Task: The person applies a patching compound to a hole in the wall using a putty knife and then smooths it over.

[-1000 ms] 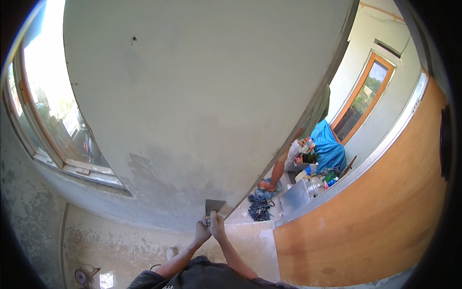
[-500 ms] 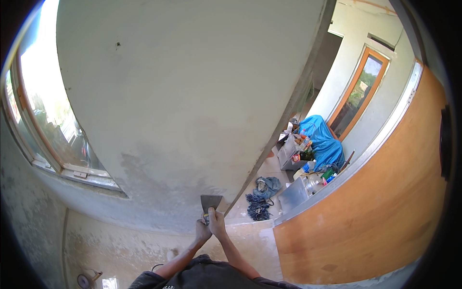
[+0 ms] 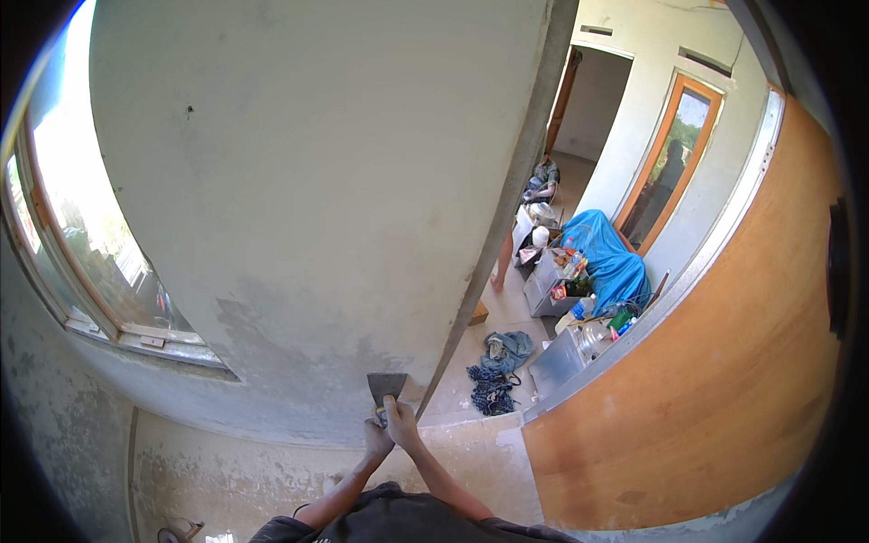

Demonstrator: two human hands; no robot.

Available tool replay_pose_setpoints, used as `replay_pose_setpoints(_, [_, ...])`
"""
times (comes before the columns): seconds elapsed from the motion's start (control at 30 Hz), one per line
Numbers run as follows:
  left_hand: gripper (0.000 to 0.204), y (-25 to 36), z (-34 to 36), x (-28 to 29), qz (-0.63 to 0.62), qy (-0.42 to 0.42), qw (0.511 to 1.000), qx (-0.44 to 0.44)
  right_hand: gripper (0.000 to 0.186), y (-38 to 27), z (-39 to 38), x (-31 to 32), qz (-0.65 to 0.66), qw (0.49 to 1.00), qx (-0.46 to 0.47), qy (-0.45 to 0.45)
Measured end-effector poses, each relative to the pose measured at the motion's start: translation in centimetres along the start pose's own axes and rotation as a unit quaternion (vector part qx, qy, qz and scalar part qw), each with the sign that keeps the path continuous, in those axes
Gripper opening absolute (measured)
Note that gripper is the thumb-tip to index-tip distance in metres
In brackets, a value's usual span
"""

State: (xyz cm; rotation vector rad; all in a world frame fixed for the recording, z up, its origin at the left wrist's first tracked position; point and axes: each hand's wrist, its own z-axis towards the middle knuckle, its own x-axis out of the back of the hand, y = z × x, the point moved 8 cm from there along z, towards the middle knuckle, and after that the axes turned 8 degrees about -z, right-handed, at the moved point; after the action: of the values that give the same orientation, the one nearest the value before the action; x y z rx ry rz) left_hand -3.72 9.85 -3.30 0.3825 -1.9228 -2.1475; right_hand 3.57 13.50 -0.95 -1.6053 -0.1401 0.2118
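A wide-bladed scraper (image 3: 387, 386) points up against the lower part of the grey wall (image 3: 326, 226), close to the wall's right edge. My right hand (image 3: 401, 424) is closed round its handle, with the thumb up toward the blade. Just below and to the left, my left hand (image 3: 378, 441) is wrapped round the handle's lower part. A bit of yellow on the handle shows between the fingers. The two hands touch, and my wrists come close together. Darker, rough patches mark the wall around the blade.
A window (image 3: 118, 262) stands at left. Past the wall's edge, crumpled clothes (image 3: 496, 371) lie on the floor near boxes of bottles and a blue tarp (image 3: 606, 262). Another person's bare leg (image 3: 502, 262) shows there. An orange-brown door (image 3: 688, 398) fills the right side.
The view has shifted right, so more of the doorway room and a person's leg show past the wall's edge. Both hands still grip the scraper, its blade slightly left in view.
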Motion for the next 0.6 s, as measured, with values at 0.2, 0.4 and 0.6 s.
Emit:
replay_pose_setpoints(0.2, [0.017,-1.1,0.1,0.3,0.02,0.0,1.0,0.025,0.047,0.8,0.2,-0.2,-0.002,1.0,0.008,-0.009])
replay_pose_setpoints(0.4, [0.018,-1.5,0.1,1.0,0.063,-0.006,0.997,0.035,0.047,0.6,0.1,-0.7,-0.005,1.0,-0.001,-0.004])
replay_pose_setpoints(0.6, [0.018,-1.7,-0.1,0.3,0.061,-0.023,0.997,0.048,0.049,0.7,-0.2,-0.3,0.015,1.0,-0.005,0.005])
